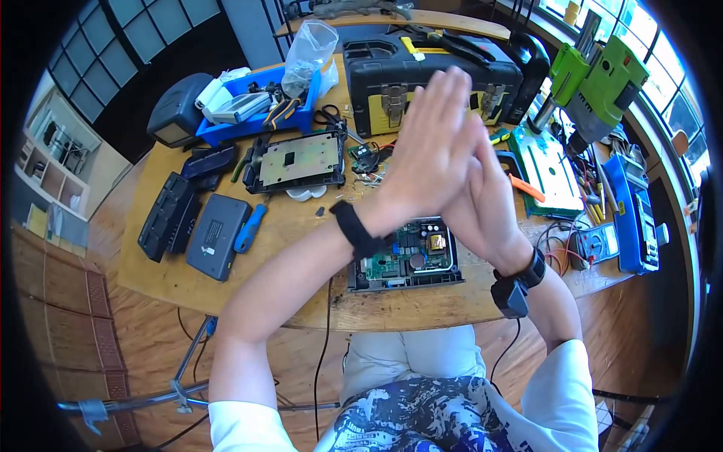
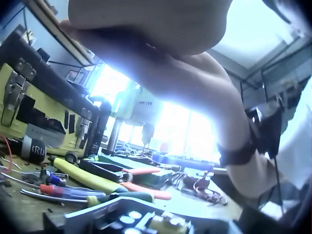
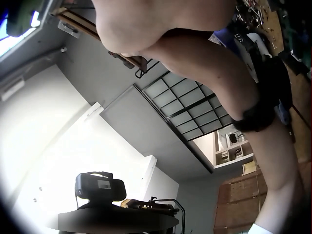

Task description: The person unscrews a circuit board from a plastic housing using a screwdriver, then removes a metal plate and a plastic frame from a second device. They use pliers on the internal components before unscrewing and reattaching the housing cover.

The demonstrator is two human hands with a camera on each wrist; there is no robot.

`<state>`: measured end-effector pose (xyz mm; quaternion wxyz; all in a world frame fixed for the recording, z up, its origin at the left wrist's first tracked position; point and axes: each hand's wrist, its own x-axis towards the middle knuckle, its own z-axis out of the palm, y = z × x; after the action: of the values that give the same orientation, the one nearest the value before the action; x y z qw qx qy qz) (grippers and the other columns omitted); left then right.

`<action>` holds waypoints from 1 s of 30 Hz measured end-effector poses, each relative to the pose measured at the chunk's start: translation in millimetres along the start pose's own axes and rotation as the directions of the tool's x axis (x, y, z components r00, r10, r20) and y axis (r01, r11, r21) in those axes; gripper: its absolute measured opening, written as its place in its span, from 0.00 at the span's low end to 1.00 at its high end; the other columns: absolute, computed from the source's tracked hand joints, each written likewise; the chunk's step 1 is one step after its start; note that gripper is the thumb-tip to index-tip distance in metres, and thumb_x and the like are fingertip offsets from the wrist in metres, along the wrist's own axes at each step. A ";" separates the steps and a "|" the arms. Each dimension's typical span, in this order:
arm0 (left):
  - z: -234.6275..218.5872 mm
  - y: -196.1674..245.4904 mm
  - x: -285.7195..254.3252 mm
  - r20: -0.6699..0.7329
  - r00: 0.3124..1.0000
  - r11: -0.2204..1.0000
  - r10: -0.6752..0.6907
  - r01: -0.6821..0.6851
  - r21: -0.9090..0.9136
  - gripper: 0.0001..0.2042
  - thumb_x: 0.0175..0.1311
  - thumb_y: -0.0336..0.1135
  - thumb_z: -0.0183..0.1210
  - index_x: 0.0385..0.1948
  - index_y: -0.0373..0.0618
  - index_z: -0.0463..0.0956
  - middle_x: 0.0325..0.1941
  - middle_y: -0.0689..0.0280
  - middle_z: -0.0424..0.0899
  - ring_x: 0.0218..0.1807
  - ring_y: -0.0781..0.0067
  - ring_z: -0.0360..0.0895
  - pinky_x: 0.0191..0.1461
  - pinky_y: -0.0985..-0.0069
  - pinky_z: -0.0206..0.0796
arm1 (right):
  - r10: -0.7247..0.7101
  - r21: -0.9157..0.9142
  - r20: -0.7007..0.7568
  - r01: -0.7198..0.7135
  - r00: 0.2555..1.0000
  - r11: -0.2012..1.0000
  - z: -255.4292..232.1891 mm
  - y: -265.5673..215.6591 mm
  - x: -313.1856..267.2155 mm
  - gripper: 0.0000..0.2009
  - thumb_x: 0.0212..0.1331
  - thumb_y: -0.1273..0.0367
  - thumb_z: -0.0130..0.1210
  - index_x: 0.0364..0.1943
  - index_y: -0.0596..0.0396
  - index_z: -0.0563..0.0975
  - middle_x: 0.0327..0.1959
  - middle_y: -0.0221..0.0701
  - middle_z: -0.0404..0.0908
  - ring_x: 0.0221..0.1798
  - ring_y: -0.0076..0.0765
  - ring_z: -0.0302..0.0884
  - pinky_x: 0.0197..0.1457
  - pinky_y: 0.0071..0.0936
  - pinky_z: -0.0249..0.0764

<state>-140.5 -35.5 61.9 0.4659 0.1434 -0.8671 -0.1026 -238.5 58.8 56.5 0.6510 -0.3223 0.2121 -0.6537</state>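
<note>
My left hand [image 1: 431, 154] and right hand [image 1: 488, 197] are raised over the bench in the head view, palm against palm with straight fingers pointing up and away. The left hand covers much of the right one, and no object shows between them. Beneath the hands lies an opened dark case [image 1: 407, 283] with a green circuit board [image 1: 388, 265] inside, its far part hidden behind the wrists. In the left wrist view, a pair of yellow-handled pliers [image 2: 90, 176] and a screwdriver with a red and clear handle [image 2: 63, 191] lie beyond the case.
A black and yellow toolbox [image 1: 369, 105] stands at the back. At left are a metal plate in a black frame [image 1: 301, 162], a grey device [image 1: 217, 235], a blue screwdriver [image 1: 250, 228] and a blue bin [image 1: 218, 135]. A green drill press [image 1: 602, 83] and a multimeter [image 1: 599, 242] stand right.
</note>
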 end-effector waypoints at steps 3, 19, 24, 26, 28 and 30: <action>0.3 -22.7 17.8 -0.043 0.947 0.933 -0.319 0.306 -0.188 0.36 0.88 0.52 0.39 0.79 0.22 0.56 0.84 0.33 0.59 0.88 0.33 0.52 0.91 0.47 0.38 | 0.080 -0.112 0.102 -0.069 0.992 0.991 6.8 6.7 -11.7 0.44 0.86 0.39 0.28 0.86 0.67 0.46 0.90 0.50 0.46 0.93 0.45 0.41 0.95 0.44 0.37; 42.3 11.3 -10.7 -0.043 0.941 0.909 -0.335 0.311 -0.277 0.42 0.87 0.66 0.25 0.87 0.37 0.45 0.93 0.45 0.40 0.93 0.43 0.30 0.91 0.48 0.12 | -0.001 -0.085 -0.068 -0.005 0.998 0.996 6.6 4.1 14.6 0.33 0.89 0.51 0.31 0.88 0.51 0.47 0.91 0.37 0.52 0.90 0.44 0.53 0.91 0.45 0.53; 36.2 -15.6 5.8 -0.043 0.955 0.904 -0.292 0.261 -0.339 0.41 0.88 0.65 0.28 0.85 0.36 0.51 0.92 0.43 0.44 0.94 0.48 0.35 0.92 0.50 0.18 | 0.026 -0.135 0.038 -0.020 0.999 0.991 -21.0 10.4 16.6 0.33 0.90 0.50 0.35 0.88 0.50 0.49 0.88 0.35 0.56 0.88 0.36 0.54 0.91 0.43 0.51; 29.3 -135.0 26.8 0.170 0.821 0.528 -0.545 0.494 -0.691 0.45 0.85 0.70 0.31 0.86 0.37 0.51 0.92 0.46 0.47 0.93 0.54 0.38 0.92 0.58 0.25 | 0.026 -0.329 0.136 0.021 0.990 0.944 -19.3 15.8 6.8 0.33 0.90 0.55 0.33 0.88 0.56 0.45 0.89 0.42 0.53 0.90 0.40 0.50 0.94 0.44 0.44; 29.3 -232.9 33.9 0.449 0.625 -0.012 -0.639 0.576 -0.818 0.49 0.82 0.75 0.35 0.86 0.37 0.50 0.92 0.49 0.49 0.93 0.60 0.41 0.91 0.66 0.31 | 0.016 -0.370 0.125 0.031 0.992 0.929 -11.8 8.8 -5.3 0.33 0.90 0.55 0.33 0.88 0.59 0.47 0.89 0.40 0.53 0.91 0.38 0.47 0.94 0.41 0.39; 2.1 -19.0 18.4 0.088 0.729 0.462 -0.679 0.517 -0.720 0.48 0.83 0.73 0.34 0.87 0.36 0.48 0.92 0.45 0.48 0.93 0.57 0.41 0.91 0.65 0.33 | 0.091 -0.733 0.146 0.046 0.985 0.678 -13.9 -12.7 -12.1 0.33 0.90 0.55 0.34 0.87 0.62 0.49 0.91 0.39 0.50 0.92 0.38 0.43 0.93 0.39 0.36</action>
<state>-149.0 -59.5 69.2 0.5060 0.2610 -0.5964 -0.5658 -257.9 69.6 53.9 0.4907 -0.6081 0.4039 -0.4757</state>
